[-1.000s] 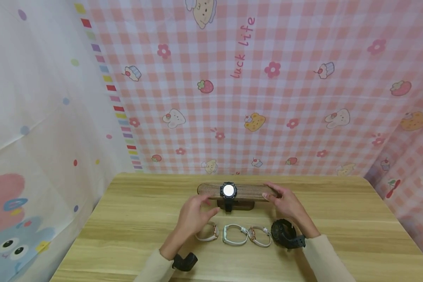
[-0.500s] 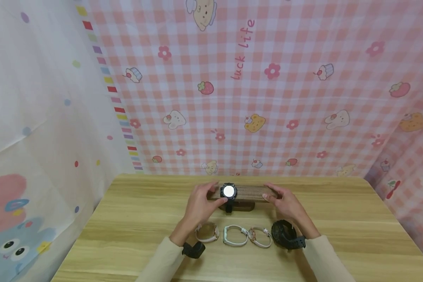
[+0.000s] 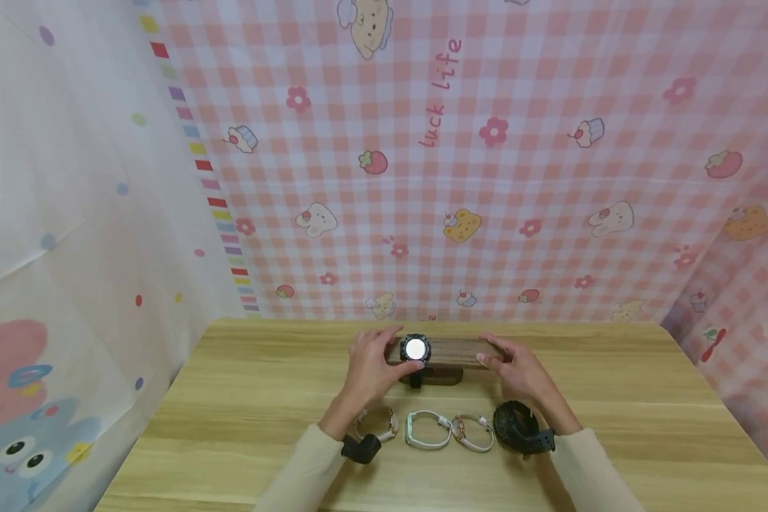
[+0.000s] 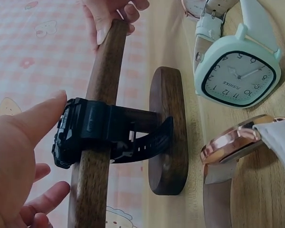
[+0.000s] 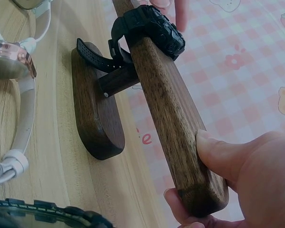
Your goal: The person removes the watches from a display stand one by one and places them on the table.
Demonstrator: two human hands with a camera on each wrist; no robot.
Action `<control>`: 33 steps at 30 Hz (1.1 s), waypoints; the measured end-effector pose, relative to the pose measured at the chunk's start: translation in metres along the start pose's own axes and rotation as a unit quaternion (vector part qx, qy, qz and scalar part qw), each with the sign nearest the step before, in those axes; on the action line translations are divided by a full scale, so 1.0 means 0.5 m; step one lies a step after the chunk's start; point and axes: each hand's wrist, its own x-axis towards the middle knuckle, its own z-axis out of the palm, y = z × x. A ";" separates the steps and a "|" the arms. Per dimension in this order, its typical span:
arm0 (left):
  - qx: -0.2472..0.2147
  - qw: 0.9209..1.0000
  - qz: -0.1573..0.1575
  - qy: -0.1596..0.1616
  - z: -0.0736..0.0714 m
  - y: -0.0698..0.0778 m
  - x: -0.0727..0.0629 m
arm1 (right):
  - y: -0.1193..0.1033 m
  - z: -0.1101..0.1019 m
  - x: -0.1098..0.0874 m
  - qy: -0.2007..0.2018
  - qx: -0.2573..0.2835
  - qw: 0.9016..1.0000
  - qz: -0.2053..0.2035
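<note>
A black digital wristwatch [image 3: 415,348] is strapped round the dark wooden bar of a T-shaped watch stand [image 3: 461,350], left of the bar's middle. Its strap end hangs loose near the stand's base [image 4: 168,142]. My left hand [image 3: 368,366] reaches over the bar's left part, with the thumb [image 4: 52,107] against the watch and the other fingers bent on the bar's far side. At the opposite end of the bar, my right hand [image 3: 518,366] grips the wood between its thumb [image 5: 213,147] and fingers.
In front of the stand lie a white-strapped rose-gold watch [image 3: 392,424], a mint square watch [image 3: 409,429], another rose-gold watch [image 3: 459,427] and a large black watch [image 3: 510,423] on the wooden table [image 3: 281,370]. A checked cloth [image 3: 358,256] hangs behind.
My left hand has moved forward and right from the stand's left front onto the bar and the black wristwatch. My right hand keeps its grip on the bar's right end.
</note>
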 end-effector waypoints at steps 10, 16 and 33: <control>0.009 1.000 -0.008 -0.001 0.010 0.001 0.004 | -0.001 0.000 0.001 -0.001 -0.006 1.000 -0.003; 0.024 1.000 -0.007 0.000 0.013 0.004 0.005 | -0.001 -0.001 0.001 -0.004 -0.005 1.000 -0.001; 0.024 1.000 0.003 -0.002 0.017 0.002 0.006 | 0.004 0.001 0.004 0.001 -0.018 1.000 -0.011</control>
